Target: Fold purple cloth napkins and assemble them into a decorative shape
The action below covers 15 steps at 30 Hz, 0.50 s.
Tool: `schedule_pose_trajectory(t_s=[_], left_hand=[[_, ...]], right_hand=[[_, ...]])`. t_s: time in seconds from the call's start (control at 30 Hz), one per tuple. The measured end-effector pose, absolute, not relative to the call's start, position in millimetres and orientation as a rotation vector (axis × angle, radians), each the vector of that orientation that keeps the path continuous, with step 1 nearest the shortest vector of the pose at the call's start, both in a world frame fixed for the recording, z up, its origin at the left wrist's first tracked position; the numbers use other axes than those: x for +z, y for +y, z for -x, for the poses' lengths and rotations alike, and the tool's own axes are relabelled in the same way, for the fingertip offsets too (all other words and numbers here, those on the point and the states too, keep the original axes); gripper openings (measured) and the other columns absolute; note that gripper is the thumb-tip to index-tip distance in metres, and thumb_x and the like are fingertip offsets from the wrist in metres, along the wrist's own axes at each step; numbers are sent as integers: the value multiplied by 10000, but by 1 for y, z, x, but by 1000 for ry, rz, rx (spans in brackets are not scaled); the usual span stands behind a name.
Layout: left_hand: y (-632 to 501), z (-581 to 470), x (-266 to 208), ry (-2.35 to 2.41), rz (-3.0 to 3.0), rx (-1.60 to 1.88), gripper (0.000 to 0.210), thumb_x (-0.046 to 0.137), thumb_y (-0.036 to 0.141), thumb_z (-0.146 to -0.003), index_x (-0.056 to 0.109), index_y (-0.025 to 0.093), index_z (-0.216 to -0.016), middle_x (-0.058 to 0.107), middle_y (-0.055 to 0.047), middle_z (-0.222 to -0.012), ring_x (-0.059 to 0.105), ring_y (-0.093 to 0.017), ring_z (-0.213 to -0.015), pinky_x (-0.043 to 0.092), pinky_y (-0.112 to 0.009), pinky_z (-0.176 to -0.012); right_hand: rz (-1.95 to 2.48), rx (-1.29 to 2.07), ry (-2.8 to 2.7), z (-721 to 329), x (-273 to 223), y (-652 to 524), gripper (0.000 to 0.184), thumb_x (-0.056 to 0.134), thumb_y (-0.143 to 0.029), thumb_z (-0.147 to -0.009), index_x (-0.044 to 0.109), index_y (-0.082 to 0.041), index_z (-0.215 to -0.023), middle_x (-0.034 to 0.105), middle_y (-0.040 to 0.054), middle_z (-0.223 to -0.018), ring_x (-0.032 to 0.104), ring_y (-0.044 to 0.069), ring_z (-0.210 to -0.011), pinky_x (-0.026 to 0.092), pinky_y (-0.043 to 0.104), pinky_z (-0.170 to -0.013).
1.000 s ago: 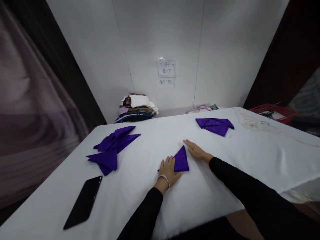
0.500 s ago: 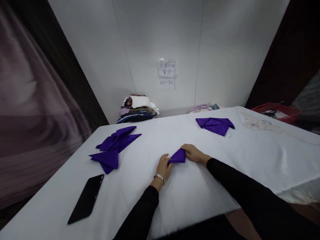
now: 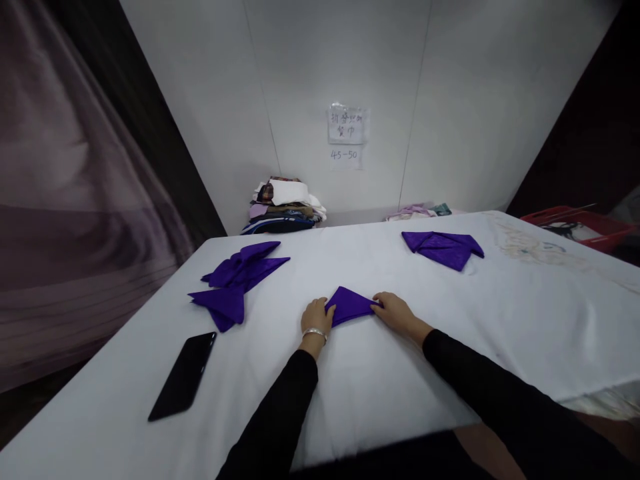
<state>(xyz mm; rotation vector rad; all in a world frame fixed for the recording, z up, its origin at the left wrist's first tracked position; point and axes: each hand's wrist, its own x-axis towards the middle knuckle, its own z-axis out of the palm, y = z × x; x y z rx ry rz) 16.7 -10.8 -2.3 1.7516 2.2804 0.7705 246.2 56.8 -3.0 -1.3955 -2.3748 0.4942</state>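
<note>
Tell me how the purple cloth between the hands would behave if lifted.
The folded purple cloth is probably light, since its layers look thin. It may loosen if the left hand or right hand lets go, as no fastener shows.

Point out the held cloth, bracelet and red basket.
Held cloth (image 3: pixel 351 307): head view, middle of its upper face.
Bracelet (image 3: pixel 315 331): head view, visible side of the band.
Red basket (image 3: pixel 618 236): head view, right part of its wall.
</note>
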Motion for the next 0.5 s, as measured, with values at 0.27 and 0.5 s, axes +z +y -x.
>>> schedule_pose_trajectory(t_s=[0.27, 0.5], left_hand=[[-30, -21, 0, 2122, -2088, 679, 406, 385, 343, -871, 450, 191, -1242, 442, -78, -1351, 333, -211, -1269, 234, -401, -1057], [-33, -32, -7, 2069, -2162, 176, 532, 291, 392, -888, 284, 154, -1364, 257, -75, -1459, 155, -226, -1352, 151, -465, -1092]], right_hand=[[968, 325, -2455, -225, 9, 44, 443, 376, -394, -892, 474, -169, -1261, 462, 113, -1320, 377, 232, -1234, 290, 409, -1015], [865, 286, -2816, -190, -9, 45, 669, 289, -577, -877, 271, -152, -1393, 254, 121, -1446, 162, 258, -1340, 117, 494, -1067]])
